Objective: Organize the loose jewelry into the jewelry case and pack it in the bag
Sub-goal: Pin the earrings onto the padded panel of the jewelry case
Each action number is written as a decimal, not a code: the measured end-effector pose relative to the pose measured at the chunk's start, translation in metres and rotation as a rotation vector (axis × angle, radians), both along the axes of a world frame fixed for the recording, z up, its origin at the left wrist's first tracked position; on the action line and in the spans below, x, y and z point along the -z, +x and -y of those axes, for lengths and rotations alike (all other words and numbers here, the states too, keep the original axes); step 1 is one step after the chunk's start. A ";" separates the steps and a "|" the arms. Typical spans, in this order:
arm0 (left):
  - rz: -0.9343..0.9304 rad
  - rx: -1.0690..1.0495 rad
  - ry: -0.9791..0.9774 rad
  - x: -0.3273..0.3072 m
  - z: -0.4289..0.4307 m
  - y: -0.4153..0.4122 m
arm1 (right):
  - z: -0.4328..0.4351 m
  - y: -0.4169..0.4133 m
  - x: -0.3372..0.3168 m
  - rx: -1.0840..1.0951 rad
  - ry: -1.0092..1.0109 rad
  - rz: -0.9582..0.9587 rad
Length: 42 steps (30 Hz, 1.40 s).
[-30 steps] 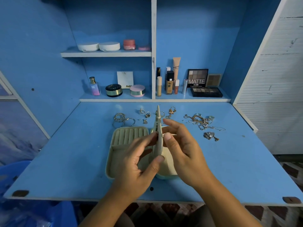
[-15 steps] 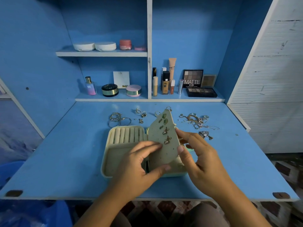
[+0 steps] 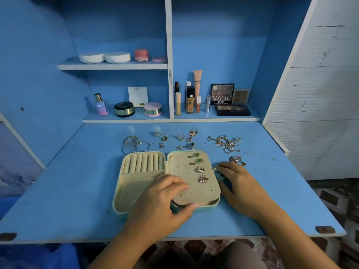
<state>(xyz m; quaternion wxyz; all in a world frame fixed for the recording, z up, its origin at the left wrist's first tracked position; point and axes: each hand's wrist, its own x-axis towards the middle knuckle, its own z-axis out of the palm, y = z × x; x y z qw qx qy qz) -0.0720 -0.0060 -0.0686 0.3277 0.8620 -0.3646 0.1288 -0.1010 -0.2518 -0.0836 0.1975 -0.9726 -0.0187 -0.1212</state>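
Jewelry case (image 3: 134, 187) lies open and flat on the blue bench (image 3: 77, 191). Its earring panel (image 3: 186, 171), which I held upright above the case a moment ago, is now folded down over the case's right half. Four earrings (image 3: 200, 168) are pinned along the panel's right side, so I judge the earring step finished for now.

My left hand (image 3: 161, 199) pinches the panel's near-left corner, with curled fingers on top and the thumb under the front edge. My right hand (image 3: 239, 181) rests just right of the case, fingers relaxed on the bench and holding nothing I can make out.

Beyond the case's far edge, bangles (image 3: 134, 145), rings (image 3: 165, 136) and tangled chains (image 3: 227, 143) are still unpacked. No bag is in view.
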 end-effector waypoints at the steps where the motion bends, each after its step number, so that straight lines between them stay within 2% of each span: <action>1: 0.000 0.006 0.011 -0.001 0.000 0.000 | -0.001 0.000 0.000 0.006 -0.001 -0.001; 9: -0.106 0.033 0.133 -0.024 -0.002 0.008 | -0.004 0.000 -0.003 0.043 -0.017 -0.027; 19: -0.168 -0.167 0.239 -0.053 0.004 0.130 | -0.005 0.016 0.000 0.172 -0.002 0.051; 27: -0.205 -0.080 0.397 -0.042 0.043 0.165 | -0.002 0.016 0.005 0.157 0.024 0.076; 37: -0.251 -0.064 0.382 -0.036 0.056 0.172 | 0.001 0.017 0.010 0.148 0.049 0.102; 42: -0.260 -0.064 0.229 -0.045 0.051 0.158 | 0.001 0.017 0.010 0.144 0.050 0.109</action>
